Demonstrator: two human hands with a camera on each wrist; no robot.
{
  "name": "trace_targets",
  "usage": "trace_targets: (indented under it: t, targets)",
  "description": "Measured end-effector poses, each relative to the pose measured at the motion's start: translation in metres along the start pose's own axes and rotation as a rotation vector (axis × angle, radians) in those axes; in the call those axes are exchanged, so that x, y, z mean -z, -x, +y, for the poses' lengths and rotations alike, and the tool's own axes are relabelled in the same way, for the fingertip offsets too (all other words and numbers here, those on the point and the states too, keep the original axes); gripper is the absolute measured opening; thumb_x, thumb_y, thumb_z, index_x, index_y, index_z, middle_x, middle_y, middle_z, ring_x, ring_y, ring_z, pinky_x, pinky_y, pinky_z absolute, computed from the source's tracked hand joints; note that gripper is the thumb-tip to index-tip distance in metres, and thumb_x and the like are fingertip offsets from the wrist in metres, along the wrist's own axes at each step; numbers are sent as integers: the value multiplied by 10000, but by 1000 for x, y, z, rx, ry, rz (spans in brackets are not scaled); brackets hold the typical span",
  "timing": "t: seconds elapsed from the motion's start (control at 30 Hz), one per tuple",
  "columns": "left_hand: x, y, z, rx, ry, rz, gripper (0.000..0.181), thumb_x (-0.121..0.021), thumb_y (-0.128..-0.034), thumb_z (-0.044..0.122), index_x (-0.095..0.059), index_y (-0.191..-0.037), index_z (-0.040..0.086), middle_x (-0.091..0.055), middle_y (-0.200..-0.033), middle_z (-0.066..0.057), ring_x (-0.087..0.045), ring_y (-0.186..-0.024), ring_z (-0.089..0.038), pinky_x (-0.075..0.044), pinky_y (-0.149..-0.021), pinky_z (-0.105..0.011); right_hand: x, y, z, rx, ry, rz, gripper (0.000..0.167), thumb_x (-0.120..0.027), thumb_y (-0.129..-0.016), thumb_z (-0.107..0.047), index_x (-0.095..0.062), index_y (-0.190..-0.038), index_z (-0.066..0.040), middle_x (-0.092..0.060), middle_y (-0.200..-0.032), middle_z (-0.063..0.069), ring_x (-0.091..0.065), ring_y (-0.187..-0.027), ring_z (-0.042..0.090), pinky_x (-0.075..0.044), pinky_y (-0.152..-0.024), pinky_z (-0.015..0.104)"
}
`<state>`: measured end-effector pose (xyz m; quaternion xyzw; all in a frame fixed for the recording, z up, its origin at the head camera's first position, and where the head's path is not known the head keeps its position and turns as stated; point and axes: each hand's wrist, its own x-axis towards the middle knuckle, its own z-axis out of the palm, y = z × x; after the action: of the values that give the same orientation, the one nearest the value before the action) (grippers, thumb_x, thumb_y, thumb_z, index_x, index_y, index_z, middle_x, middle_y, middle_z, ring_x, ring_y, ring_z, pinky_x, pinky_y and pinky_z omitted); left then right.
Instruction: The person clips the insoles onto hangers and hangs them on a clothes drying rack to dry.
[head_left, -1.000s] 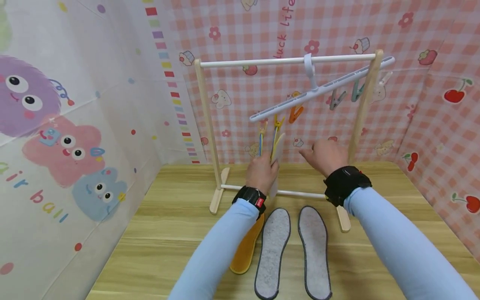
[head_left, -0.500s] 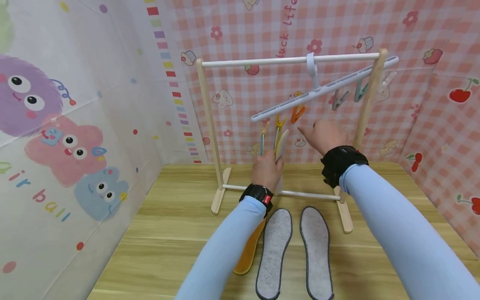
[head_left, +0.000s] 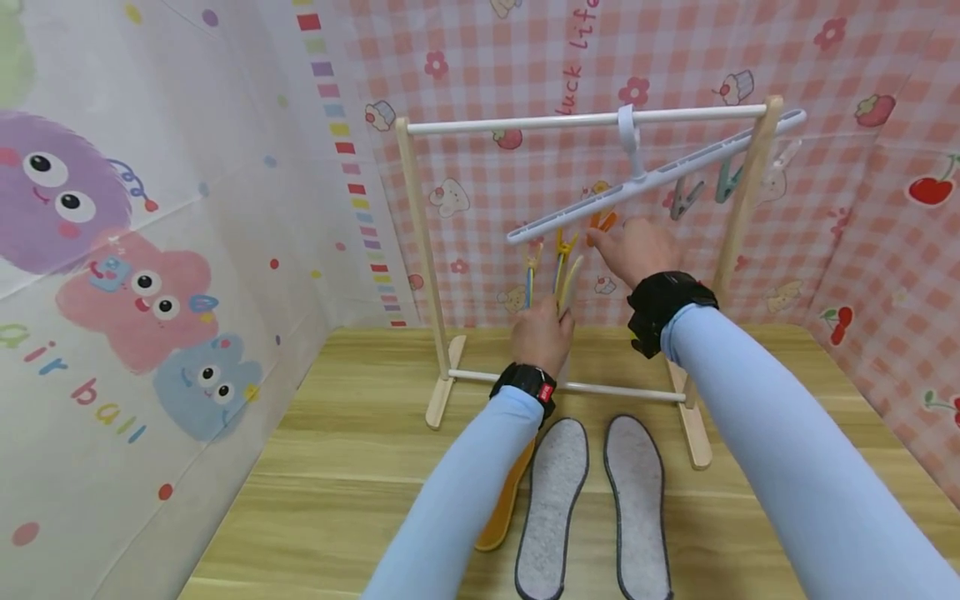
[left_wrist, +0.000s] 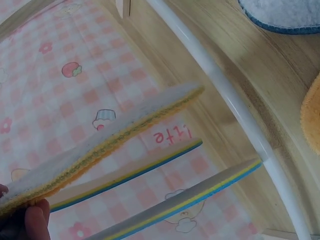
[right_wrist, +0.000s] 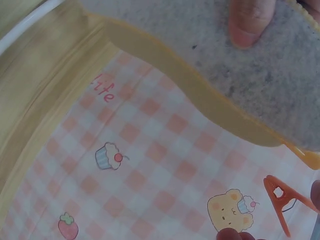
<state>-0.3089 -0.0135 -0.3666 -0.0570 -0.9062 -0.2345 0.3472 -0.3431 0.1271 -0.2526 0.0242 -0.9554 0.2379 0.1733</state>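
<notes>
Grasping a grey insole with yellow edging (left_wrist: pixel 107 137) between thumb and fingers of the left hand (head_left: pixel 542 337), holding it upright below the hanger. Holding the right hand (head_left: pixel 639 252) up at an orange clip (head_left: pixel 609 222), thumb touching or just beside it; cannot tell whether pinching it. Wearing black wrist straps (head_left: pixel 667 308) and light blue sleeves (head_left: pixel 765 425). Seeing, just left of the held insole, two blue-and-yellow-edged insoles (left_wrist: pixel 185 196) hanging, one from a yellow clip (head_left: pixel 562 242), one from a pale clip (head_left: pixel 533 254). Looking up along the white hanger (head_left: pixel 663 175), finding it slanting up rightward, hooked over the rack's white crossbar (head_left: pixel 517 124), and carrying a grey clip (head_left: pixel 684 200) and a green clip (head_left: pixel 727 181) toward the right. Seeing nearer, on the wood-grain table (head_left: pixel 360 467), an orange insole (head_left: pixel 504 504) at left, partly hidden by the left sleeve, then two dark-edged grey insoles (head_left: pixel 555 508) lying side by side, apart. Facing a pink checked cloth (head_left: pixel 487 50) at the far side and right.
</notes>
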Motion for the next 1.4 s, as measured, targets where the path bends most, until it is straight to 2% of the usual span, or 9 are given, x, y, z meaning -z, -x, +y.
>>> trace_targets:
  t: [0.17, 0.37, 0.63, 0.83, 1.0, 1.17, 1.4]
  targets:
    - [-6, -1, 2, -22, -23, 60, 181, -718, -881, 206, -619, -811, 71, -687, -731, -72, -675, -613, -259, -506, -523, -399, -1, -5, -2, -31, -12, -15, 634, -454, -974, -605, -572, -650, -72, -461, -533, 59, -490, -485, 245, -341, -429, 333]
    - [-10, -5, 4, -11, -65, 71, 165, -717, -887, 208, -633, -831, 78, -680, -719, -54, -675, -613, -237, -511, -525, -386, -3, -10, -1, -36, -46, 1, 619, -484, -967, -595, -569, -678, -54, -412, -541, 48, -454, -467, 223, -319, -421, 319]
    - [-17, -4, 6, -27, -123, 69, 181, -728, -881, 235, -635, -833, 87, -670, -712, -41, -664, -608, -209, -505, -524, -362, -1, -11, 0, -28, -91, 28, 532, -515, -977, -541, -649, -847, -43, -510, -619, 93, -497, -533, 251, -352, -461, 342]
    - [-18, -5, 4, -17, -142, 71, 175, -744, -876, 227, -638, -856, 89, -681, -721, -28, -667, -600, -187, -511, -522, -342, 0, -9, -4, -17, -120, 68, 485, -557, -972, -508, -688, -860, -55, -586, -652, 106, -531, -563, 262, -373, -479, 355]
    - [-17, -7, 3, -19, -164, 63, 177, -752, -875, 235, -648, -886, 93, -678, -725, -21, -660, -587, -168, -507, -500, -319, 0, -7, -9, -15, -127, 108, 468, -583, -961, -506, -707, -877, -62, -573, -627, 96, -525, -563, 260, -365, -489, 364]
    - [-17, -8, 2, -26, -171, 42, 181, -766, -864, 228, -659, -906, 88, -682, -749, -29, -664, -609, -163, -517, -515, -314, -2, -8, -13, -15, -131, 124, 443, -608, -952, -487, -700, -826, -72, -552, -592, 76, -512, -547, 251, -360, -489, 366]
    - [-18, -7, -2, -23, -276, 54, 250, -777, -856, 350, -679, -902, 124, -705, -748, -13, -678, -614, -161, -524, -574, -350, -1, -7, -20, -7, -106, 137, 401, -604, -956, -462, -698, -908, -75, -584, -638, 92, -536, -578, 266, -372, -501, 376]
